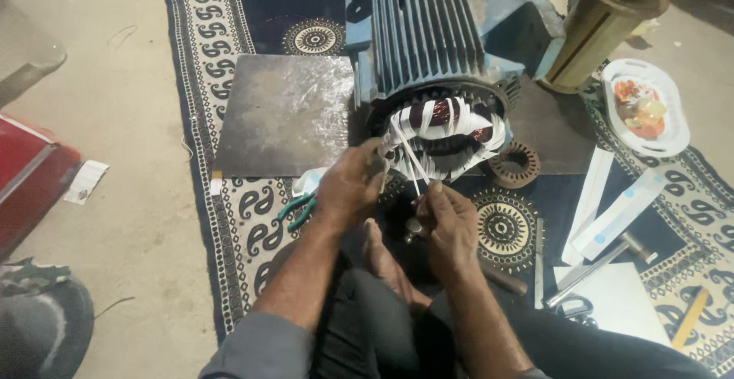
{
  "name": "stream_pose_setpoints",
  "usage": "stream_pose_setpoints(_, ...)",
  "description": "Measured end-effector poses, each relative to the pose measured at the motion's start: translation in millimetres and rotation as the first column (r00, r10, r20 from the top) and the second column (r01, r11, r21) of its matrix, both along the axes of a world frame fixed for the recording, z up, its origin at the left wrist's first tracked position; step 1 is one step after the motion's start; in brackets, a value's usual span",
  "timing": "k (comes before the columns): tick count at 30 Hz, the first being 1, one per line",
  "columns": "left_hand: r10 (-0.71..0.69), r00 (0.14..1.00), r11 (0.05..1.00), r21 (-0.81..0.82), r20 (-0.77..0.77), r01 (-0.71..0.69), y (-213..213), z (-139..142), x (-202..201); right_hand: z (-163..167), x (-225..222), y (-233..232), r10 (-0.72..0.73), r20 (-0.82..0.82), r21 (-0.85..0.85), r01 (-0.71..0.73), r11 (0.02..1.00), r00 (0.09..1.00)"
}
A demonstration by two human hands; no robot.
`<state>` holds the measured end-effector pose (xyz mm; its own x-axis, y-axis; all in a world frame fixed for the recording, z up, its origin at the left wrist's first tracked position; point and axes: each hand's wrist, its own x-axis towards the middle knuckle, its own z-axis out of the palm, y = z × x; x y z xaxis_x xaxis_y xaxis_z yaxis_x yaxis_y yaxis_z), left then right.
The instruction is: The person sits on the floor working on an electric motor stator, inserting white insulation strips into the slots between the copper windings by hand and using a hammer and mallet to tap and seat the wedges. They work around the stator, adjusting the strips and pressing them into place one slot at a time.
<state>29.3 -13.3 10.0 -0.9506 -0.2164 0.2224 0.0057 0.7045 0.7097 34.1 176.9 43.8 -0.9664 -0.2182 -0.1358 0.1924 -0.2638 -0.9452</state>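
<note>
bare concrete floor lies open at far left; a flat grey metal sheet borders the work. left hand grips the white sleeved leads at the blue finned motor stator; right hand pinches their ends. copper coils appear seated and partly tied; leads remain loose. tools crowd the patterned rug at right.

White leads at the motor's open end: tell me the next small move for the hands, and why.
Probably draw the white leads taut toward the body. The right hand pinches their loose lower ends, while the left hand steadies them near the copper winding at the open end of the blue motor housing. The strands splay unevenly, so straightening them seems to come first.
</note>
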Motion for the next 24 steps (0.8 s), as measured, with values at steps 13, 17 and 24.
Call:
stream_pose_setpoints(13, -0.353, 0.912, 0.928, -0.203, -0.208, 0.313, 23, -5, -21, -24, 7, 10, 0.080, -0.138, 0.004, -0.080, 0.997, 0.987)
stream_pose_setpoints(17, -0.354, 0.920, 0.915, -0.269, -0.171, 0.302, 21, -10, -27, -13, 8, 7, 0.127, -0.144, 0.086, -0.116, 0.990, 0.981)
stream_pose_setpoints(24, -0.304, 0.953, 0.950, 0.068, -0.001, 0.303, 0, -18, -36, 4, 10, 7, 0.274, -0.793, 0.502, 0.327, 0.801, 0.544)
